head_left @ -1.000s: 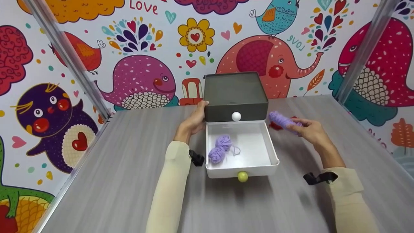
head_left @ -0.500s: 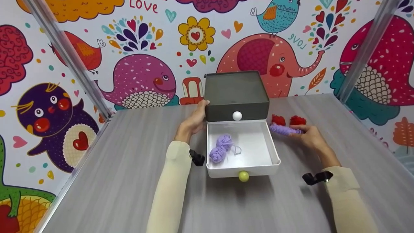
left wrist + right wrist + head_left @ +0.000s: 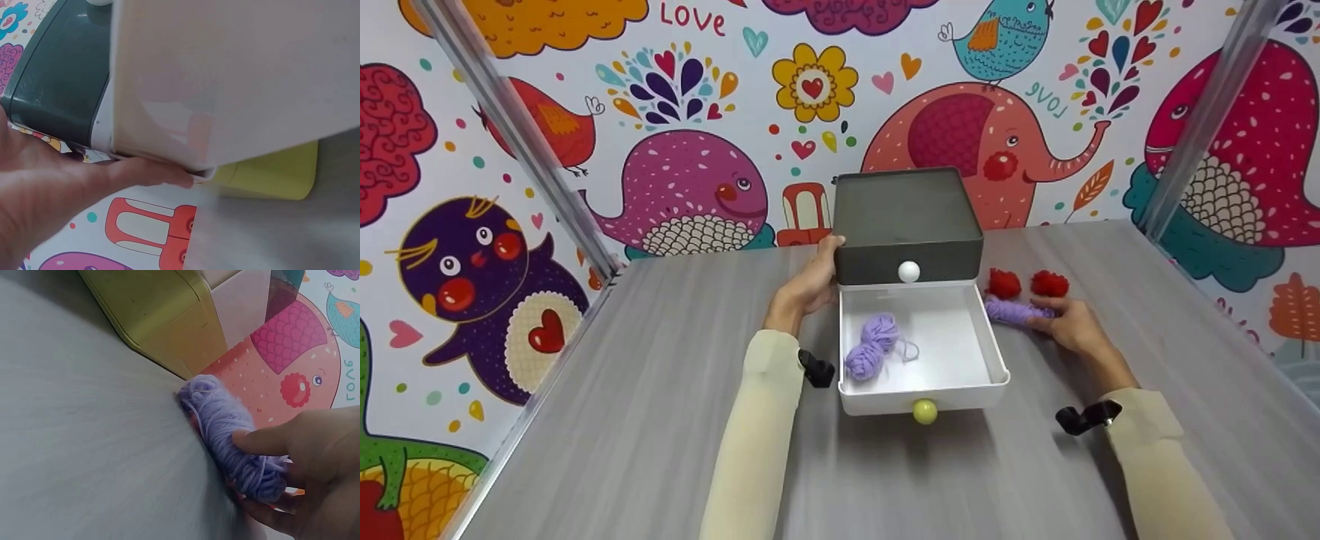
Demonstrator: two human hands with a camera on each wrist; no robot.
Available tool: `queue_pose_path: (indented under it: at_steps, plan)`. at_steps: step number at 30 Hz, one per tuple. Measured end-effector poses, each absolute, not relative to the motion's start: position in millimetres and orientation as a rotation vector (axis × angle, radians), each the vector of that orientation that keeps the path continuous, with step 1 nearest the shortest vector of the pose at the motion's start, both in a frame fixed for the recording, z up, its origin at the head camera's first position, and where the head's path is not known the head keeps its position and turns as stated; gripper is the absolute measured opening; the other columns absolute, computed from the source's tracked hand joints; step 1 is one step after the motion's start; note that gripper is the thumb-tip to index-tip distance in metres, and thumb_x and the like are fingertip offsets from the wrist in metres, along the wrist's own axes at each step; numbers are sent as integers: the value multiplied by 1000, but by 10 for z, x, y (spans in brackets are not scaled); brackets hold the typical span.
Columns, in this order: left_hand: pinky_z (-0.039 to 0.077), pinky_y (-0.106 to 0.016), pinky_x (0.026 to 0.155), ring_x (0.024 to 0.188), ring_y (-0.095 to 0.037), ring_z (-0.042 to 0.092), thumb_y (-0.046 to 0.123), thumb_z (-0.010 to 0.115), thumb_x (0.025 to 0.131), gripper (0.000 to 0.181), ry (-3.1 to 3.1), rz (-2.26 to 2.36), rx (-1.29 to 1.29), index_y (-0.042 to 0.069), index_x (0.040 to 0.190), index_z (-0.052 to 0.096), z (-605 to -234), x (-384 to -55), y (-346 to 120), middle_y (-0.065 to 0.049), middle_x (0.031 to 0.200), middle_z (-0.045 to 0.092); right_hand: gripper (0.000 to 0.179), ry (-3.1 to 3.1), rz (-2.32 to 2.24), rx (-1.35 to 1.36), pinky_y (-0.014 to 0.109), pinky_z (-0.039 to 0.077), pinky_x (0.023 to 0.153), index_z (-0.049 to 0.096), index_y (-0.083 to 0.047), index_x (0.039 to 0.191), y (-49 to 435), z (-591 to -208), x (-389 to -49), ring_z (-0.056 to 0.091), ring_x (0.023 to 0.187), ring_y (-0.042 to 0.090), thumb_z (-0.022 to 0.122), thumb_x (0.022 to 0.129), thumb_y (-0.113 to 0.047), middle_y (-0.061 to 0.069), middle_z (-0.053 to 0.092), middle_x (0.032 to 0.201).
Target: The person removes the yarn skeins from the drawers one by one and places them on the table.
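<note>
In the head view, a small drawer unit [image 3: 907, 206] with a dark grey top drawer stands near the back of the table. Its white middle drawer [image 3: 952, 337] is pulled out and holds a purple yarn skein [image 3: 871, 346], pinched at the middle, on its left side. My left hand [image 3: 810, 281] presses on the unit's left side; in the left wrist view one digit lies straight along the wall. My right hand [image 3: 1072, 324] pinches a second purple yarn skein [image 3: 225, 433] low over the table, right of the drawer. The underside of that skein is hidden.
Two red yarn bundles [image 3: 1049, 283] lie on the table just behind the held skein, right of the unit. A yellow-green bottom drawer [image 3: 163, 320] shows in the right wrist view. Patterned wall panels [image 3: 682, 187] border the table [image 3: 675, 360].
My right hand has lowered the purple yarn skein toward the table and nearer to me, uncovering the red bundles behind it. The left hand and the drawer stay in place.
</note>
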State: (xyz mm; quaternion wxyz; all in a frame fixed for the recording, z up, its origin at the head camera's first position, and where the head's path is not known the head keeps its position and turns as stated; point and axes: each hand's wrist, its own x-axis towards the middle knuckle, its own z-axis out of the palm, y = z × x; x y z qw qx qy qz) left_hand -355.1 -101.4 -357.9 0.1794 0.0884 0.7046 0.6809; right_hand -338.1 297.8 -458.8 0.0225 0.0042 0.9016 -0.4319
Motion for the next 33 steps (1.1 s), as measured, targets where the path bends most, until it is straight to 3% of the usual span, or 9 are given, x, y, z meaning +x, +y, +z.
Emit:
queue_pose_path:
  at_steps: [4,10,15,19,24,33]
  plan:
    - [32,-63,115,139,-42,40,51,18,106,65,1975,1931,249,2,149,24,-3583,-3546,-1005,-27,149,35,57,2767,-1321,32,59,31,115,46,2,146,2977,-4544,-3355,38,133,48,65,97,-20,35,37,151]
    - [34,-63,114,136,-41,43,50,19,105,66,1970,1923,253,0,147,28,-3573,-3554,-1002,-28,147,37,56,2638,-1375,138,51,39,115,43,-2,149,2950,-4433,-3323,40,133,42,61,99,-19,27,41,153]
    - [37,-62,113,132,-41,47,50,19,104,67,1963,1927,251,-3,144,30,-3578,-3559,-1004,-28,144,40,52,2663,-1374,119,57,32,118,46,0,147,2902,-4252,-3279,35,143,45,57,100,-19,27,43,152]
    - [35,-61,115,137,-41,42,50,19,105,66,1970,1919,255,1,148,25,-3582,-3558,-1004,-26,148,36,51,2690,-1412,98,60,30,118,49,-3,145,2799,-4051,-3189,34,144,45,59,101,-26,25,42,154]
    - [31,-65,115,142,-42,37,49,19,105,65,1988,1916,267,3,150,20,-3573,-3552,-1001,-26,151,32,50,2738,-1469,-3,59,36,114,56,-6,140,2607,-3806,-3026,44,139,42,59,100,-35,21,51,149]
    - [32,-62,116,137,-38,40,47,20,105,62,1960,1956,244,1,147,24,-3586,-3559,-988,-27,149,34,50,2781,-1493,-132,42,50,103,59,-9,138,2371,-3573,-2784,60,128,34,62,98,-40,16,59,142]
